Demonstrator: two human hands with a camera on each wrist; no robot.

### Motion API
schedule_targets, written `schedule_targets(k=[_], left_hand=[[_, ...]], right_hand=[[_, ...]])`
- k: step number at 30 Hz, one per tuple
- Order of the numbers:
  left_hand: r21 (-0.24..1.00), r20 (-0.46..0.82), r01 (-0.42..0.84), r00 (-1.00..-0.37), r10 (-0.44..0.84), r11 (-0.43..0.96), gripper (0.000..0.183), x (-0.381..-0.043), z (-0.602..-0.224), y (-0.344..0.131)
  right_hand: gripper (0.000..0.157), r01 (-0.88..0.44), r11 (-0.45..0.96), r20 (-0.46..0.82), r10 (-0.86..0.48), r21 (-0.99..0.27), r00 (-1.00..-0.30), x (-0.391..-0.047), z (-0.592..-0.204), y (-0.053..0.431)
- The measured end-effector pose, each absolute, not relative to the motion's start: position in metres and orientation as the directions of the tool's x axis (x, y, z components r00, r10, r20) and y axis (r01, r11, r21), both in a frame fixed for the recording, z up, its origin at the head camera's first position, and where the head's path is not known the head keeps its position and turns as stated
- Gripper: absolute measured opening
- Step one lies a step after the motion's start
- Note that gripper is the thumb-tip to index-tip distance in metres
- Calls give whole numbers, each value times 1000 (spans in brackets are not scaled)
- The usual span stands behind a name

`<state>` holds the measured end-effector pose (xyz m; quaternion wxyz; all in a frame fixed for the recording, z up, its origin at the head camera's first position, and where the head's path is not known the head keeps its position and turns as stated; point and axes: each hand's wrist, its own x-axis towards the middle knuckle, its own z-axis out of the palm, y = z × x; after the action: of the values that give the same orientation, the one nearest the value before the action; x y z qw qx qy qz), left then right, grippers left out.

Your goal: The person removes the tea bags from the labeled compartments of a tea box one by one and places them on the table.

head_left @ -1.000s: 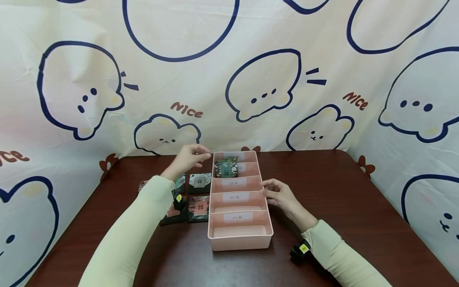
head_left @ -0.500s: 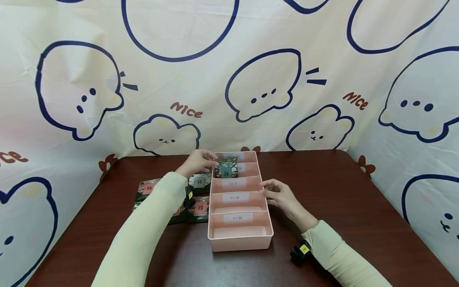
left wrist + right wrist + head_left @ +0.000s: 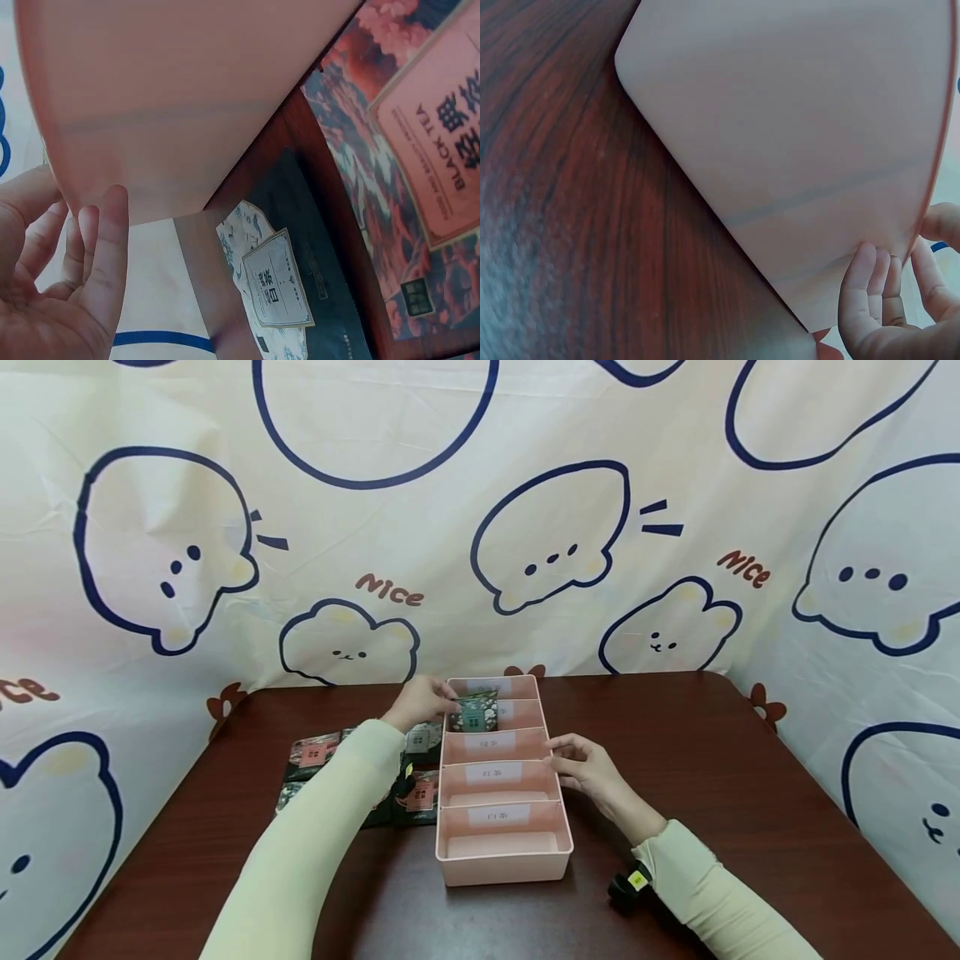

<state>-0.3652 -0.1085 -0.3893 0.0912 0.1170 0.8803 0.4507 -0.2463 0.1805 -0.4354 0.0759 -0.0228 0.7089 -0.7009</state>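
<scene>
- On the dark red-brown wood-grain table (image 3: pixel 675 735), a long pink plastic box (image 3: pixel 504 869) with five compartments stood between my hands.
- My left hand (image 3: pixel 422 700) grasped its left rim near the far end, digits on either side of the wall; how firmly, I could not tell.
- My right hand (image 3: pixel 592 770) pinched the right rim near the middle.
- One glossy dark-green patterned packet (image 3: pixel 474 718) stood in the second compartment from the far end, just beside my left fingertips.
- Left of the box lay more flat packets, including a pink-labelled BLACK TEA packet (image 3: pixel 435 135) and a dark pale-labelled packet (image 3: pixel 276 289).
- I judged the step to be steadying the box partway through sorting.
- Next, I reckoned, called for freeing my left hand and pinching another loose packet.
</scene>
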Motion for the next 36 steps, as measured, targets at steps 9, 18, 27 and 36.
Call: schedule_targets(k=[9,18,27,36], left_hand=[[806,-53,130,-956,289,578,15,-362,-384,-111],[806,-31,137,-962,273,576,21,-361,-381,-113],[814,13,165,-964,267,557,27,-360,-371,-115],[847,117,248,-950,291,469,25,-359,-357,-119]], right_hand=[[35,68,28,-71,-139,-997,-988,-246,-435,180],[36,71,18,-73,-140,-997,-987,-245,-434,180],[33,65,24,-68,-144,-998,-987,-245,-434,180],[32,71,37,-76,-138,-997,-988,-246,-434,181]])
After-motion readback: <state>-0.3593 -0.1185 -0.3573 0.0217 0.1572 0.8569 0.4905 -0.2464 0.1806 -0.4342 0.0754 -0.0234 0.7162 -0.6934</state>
